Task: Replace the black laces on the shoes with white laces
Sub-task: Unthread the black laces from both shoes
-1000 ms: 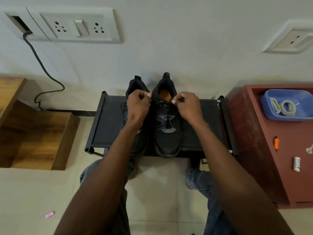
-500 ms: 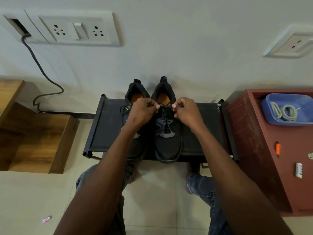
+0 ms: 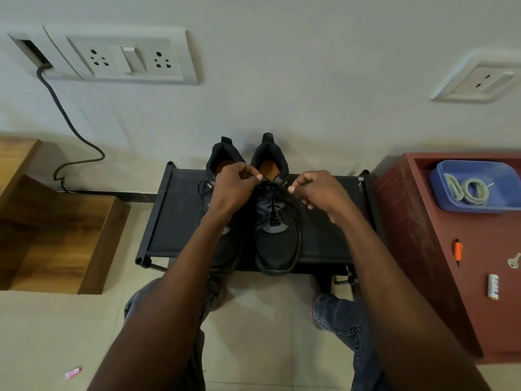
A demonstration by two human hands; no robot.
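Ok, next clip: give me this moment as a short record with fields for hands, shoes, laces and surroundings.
left hand: left hand pinches the black lace at the top of the right-side shoe
right hand: right hand pinches the same lace
shoes: left-side shoe beside it, both on the black rack
white laces: white laces coiled in the blue tray
stage: black lace not yet out

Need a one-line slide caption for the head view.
Both hands, left hand and right hand, pinch the black lace atop the right-side shoe on a black rack.
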